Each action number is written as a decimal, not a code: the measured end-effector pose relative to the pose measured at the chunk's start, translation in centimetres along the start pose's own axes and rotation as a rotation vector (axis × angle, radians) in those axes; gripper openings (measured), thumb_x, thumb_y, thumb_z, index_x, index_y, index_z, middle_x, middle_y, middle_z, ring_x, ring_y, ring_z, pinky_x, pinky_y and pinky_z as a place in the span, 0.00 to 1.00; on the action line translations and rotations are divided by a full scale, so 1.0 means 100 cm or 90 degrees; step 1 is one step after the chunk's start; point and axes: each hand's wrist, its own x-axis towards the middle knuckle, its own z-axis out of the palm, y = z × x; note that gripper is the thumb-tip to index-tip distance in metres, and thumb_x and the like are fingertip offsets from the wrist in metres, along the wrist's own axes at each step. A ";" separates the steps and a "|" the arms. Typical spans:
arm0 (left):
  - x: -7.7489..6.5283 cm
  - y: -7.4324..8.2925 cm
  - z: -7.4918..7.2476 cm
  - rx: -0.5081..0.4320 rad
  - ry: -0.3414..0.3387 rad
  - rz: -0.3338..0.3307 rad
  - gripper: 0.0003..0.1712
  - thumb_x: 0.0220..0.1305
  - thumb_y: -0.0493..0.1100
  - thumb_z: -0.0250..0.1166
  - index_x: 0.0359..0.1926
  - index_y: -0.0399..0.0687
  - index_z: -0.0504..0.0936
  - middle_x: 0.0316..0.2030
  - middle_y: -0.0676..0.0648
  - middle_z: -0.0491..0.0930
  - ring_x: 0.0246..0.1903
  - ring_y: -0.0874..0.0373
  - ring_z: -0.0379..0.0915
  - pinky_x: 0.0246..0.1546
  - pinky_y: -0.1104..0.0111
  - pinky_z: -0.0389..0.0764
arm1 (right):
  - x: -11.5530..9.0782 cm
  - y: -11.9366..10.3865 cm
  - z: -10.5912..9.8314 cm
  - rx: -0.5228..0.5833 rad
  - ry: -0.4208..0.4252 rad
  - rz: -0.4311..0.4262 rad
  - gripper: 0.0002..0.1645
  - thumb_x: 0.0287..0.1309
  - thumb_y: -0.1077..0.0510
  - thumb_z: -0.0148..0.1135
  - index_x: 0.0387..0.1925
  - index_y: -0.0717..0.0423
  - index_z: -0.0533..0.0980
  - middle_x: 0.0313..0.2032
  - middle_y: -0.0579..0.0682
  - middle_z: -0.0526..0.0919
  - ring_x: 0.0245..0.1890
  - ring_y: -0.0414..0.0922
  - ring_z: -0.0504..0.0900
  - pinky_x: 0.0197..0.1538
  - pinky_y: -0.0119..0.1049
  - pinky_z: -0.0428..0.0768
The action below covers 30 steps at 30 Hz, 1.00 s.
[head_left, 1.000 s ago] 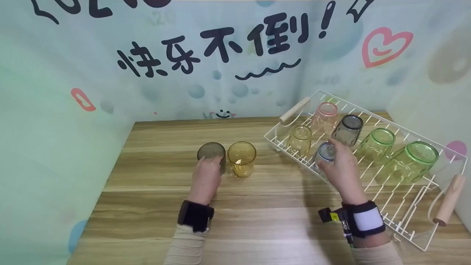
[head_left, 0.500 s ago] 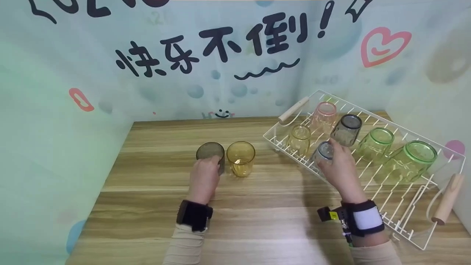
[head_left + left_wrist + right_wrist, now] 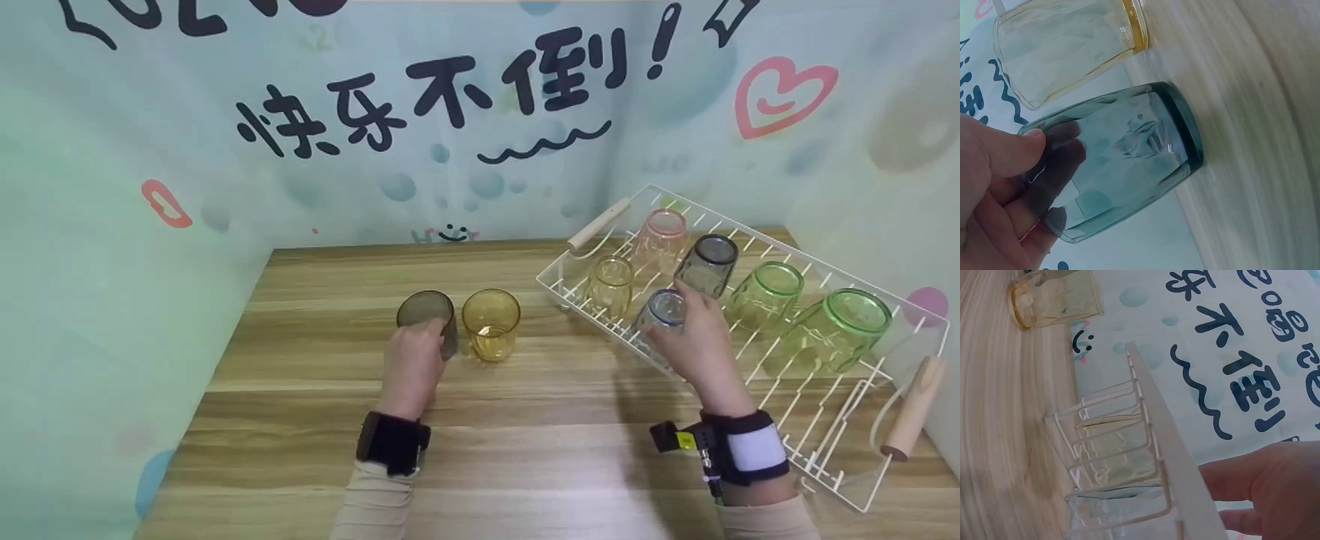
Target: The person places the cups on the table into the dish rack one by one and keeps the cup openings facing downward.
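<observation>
A dark grey glass [image 3: 424,309] stands upright on the wooden table. My left hand [image 3: 412,369] pinches it at the rim, the thumb outside and fingers inside the glass [image 3: 1129,140]. Just right of it stands an amber glass [image 3: 491,322]. On the right, my right hand [image 3: 699,349] holds a small blue-rimmed glass [image 3: 666,307] upside down in the white wire rack [image 3: 1154,413], thumb on one side and fingers on the other. In the right wrist view the rack's rim hides part of that hand [image 3: 1269,486].
Around the right hand, the rack holds a pale yellow glass [image 3: 611,285], a pink glass [image 3: 664,240], a dark glass [image 3: 709,266] and two green glasses, one smaller [image 3: 769,292], one larger [image 3: 844,330]. Wooden handles [image 3: 916,409] rise at its ends. A printed cloth [image 3: 360,195] hangs behind.
My left hand and the dark grey glass have shifted slightly left, widening the gap to the amber glass. My right hand stays at the blue-rimmed glass with only a slight shift of its fingers.
</observation>
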 end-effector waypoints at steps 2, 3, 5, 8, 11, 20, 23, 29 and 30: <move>-0.001 -0.001 -0.001 0.002 0.005 0.000 0.14 0.46 0.33 0.67 0.38 0.42 0.80 0.32 0.43 0.84 0.32 0.50 0.80 0.39 0.61 0.80 | -0.002 -0.001 -0.003 0.010 0.006 0.006 0.49 0.47 0.56 0.63 0.67 0.58 0.49 0.65 0.73 0.49 0.61 0.71 0.56 0.59 0.68 0.58; -0.002 -0.001 -0.002 0.005 0.012 0.001 0.14 0.46 0.33 0.67 0.38 0.41 0.80 0.32 0.42 0.84 0.32 0.50 0.80 0.39 0.61 0.80 | -0.003 -0.002 -0.004 0.014 0.011 0.005 0.49 0.47 0.56 0.64 0.67 0.57 0.49 0.65 0.72 0.48 0.61 0.71 0.56 0.59 0.68 0.58; -0.004 -0.002 -0.003 0.004 0.035 0.007 0.14 0.47 0.34 0.67 0.39 0.40 0.80 0.33 0.41 0.84 0.33 0.49 0.81 0.39 0.60 0.81 | -0.005 -0.003 -0.006 0.024 0.018 0.002 0.49 0.47 0.55 0.64 0.67 0.56 0.50 0.66 0.69 0.48 0.62 0.70 0.55 0.58 0.68 0.58; -0.006 -0.003 -0.007 0.003 0.078 0.018 0.12 0.48 0.34 0.66 0.38 0.38 0.80 0.33 0.40 0.84 0.32 0.48 0.81 0.38 0.59 0.80 | -0.008 -0.007 -0.007 0.046 0.032 -0.018 0.47 0.48 0.54 0.64 0.67 0.55 0.51 0.68 0.65 0.49 0.64 0.67 0.54 0.60 0.67 0.56; -0.006 -0.002 -0.013 -0.002 0.108 0.025 0.12 0.48 0.34 0.66 0.38 0.39 0.80 0.33 0.40 0.84 0.33 0.48 0.81 0.40 0.59 0.80 | -0.011 -0.011 -0.006 0.092 0.049 -0.042 0.44 0.49 0.54 0.63 0.66 0.52 0.54 0.69 0.59 0.49 0.67 0.63 0.51 0.63 0.66 0.52; -0.011 0.008 -0.029 -0.028 0.162 0.008 0.11 0.53 0.34 0.62 0.40 0.38 0.79 0.36 0.41 0.83 0.36 0.49 0.79 0.44 0.60 0.79 | -0.024 -0.025 0.008 0.282 0.036 -0.136 0.40 0.52 0.50 0.62 0.64 0.51 0.58 0.68 0.50 0.56 0.68 0.47 0.56 0.70 0.45 0.57; -0.013 0.014 -0.034 -0.042 0.193 0.007 0.12 0.54 0.34 0.62 0.42 0.38 0.79 0.37 0.41 0.82 0.37 0.49 0.79 0.46 0.60 0.78 | -0.028 -0.029 0.014 0.336 -0.006 -0.153 0.39 0.53 0.50 0.61 0.64 0.51 0.57 0.66 0.51 0.60 0.67 0.45 0.58 0.70 0.44 0.57; -0.015 0.031 -0.044 -0.088 0.272 0.032 0.11 0.56 0.34 0.60 0.41 0.36 0.79 0.37 0.39 0.82 0.37 0.49 0.78 0.46 0.60 0.78 | -0.032 -0.034 0.025 0.468 -0.100 -0.136 0.37 0.54 0.56 0.61 0.64 0.53 0.57 0.62 0.50 0.66 0.64 0.46 0.64 0.65 0.34 0.66; -0.015 0.034 -0.045 -0.099 0.284 0.037 0.11 0.57 0.34 0.60 0.41 0.36 0.79 0.36 0.39 0.82 0.37 0.49 0.78 0.46 0.60 0.78 | -0.032 -0.035 0.027 0.490 -0.115 -0.131 0.37 0.55 0.57 0.60 0.64 0.54 0.57 0.62 0.50 0.66 0.64 0.46 0.65 0.63 0.31 0.69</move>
